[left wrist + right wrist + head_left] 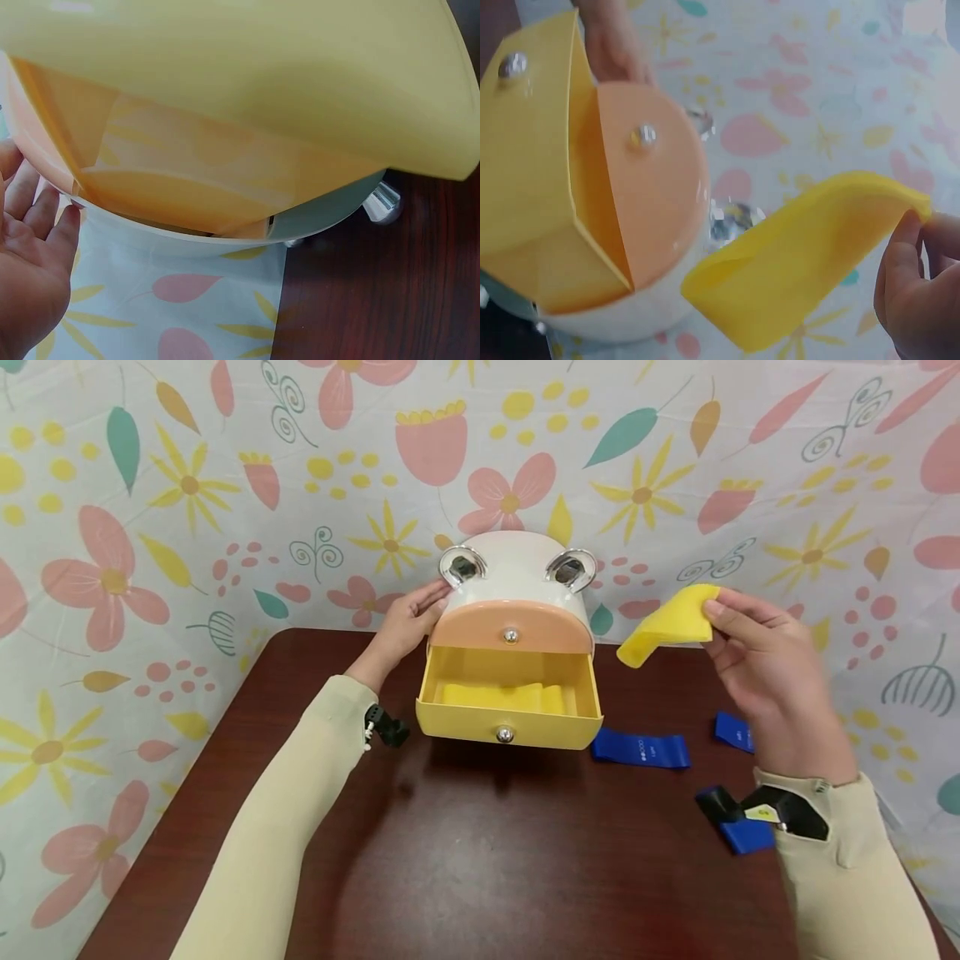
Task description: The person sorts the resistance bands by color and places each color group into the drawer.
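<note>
A white animal-shaped drawer box (517, 564) with round silver-rimmed eyes stands at the back of the table. Its lower yellow drawer (465, 723) is pulled out, and a flat yellow resistance band (498, 697) lies inside. The peach upper drawer (480, 625) is closed. My left hand (408, 627) rests its extended fingers (64, 229) against the box's left side. To the right of the box, my right hand (772, 664) pinches one end of another yellow resistance band (667, 622) between thumb and fingertips. That band hangs folded in the air, its loop visible in the right wrist view.
A blue resistance band (645, 751) lies just right of the drawer. Farther right are another blue band (733, 732) and a blue piece (748, 837) partly covered by my right wrist. A flower-patterned cloth (300, 485) hangs behind the dark wooden table (450, 860).
</note>
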### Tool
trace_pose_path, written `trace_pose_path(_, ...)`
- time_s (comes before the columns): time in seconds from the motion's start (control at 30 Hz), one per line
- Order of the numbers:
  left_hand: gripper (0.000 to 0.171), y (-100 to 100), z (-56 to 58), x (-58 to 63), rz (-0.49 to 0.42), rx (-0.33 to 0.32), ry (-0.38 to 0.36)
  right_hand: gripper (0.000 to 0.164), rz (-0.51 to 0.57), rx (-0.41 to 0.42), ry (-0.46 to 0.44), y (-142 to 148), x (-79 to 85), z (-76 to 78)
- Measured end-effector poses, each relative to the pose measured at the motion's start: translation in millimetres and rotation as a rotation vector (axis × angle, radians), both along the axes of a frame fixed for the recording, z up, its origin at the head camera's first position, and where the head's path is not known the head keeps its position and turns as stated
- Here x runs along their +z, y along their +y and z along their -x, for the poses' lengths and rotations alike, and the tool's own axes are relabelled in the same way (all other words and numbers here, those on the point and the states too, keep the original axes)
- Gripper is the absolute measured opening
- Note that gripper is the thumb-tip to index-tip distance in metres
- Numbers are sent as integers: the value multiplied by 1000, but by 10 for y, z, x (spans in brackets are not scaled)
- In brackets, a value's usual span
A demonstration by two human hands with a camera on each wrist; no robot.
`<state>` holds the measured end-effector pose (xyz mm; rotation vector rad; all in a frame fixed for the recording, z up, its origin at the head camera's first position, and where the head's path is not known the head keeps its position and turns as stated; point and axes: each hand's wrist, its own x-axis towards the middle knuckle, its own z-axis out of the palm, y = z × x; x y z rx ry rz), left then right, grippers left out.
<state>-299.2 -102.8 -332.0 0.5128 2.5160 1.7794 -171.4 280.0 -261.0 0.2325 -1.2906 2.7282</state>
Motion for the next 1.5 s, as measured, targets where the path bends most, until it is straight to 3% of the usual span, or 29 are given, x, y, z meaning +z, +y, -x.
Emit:
trace_pose_path(0.33, 49, -7, 8, -21, -9, -2, -3, 24, -197, 48, 5, -400, 31, 13)
trace_pose_path(0.53, 50, -30, 3, -18, 0, 0, 8, 24, -218, 47, 21, -646, 1, -5)
trace_pose_path(0.87, 50, -44, -1, -20, -2, -2, 6, 27, -287, 127, 7, -927, -51, 4)
trace_pose_path(1.23, 50, -10, 23, -18, 19, -10, 20, 51, -352, 205, -121, -1306, -207, 190)
trace_pose_path(1.5, 50, -8, 7, -13, 17, -3, 8, 51, -349, 271, -110, -1531, -301, 300)
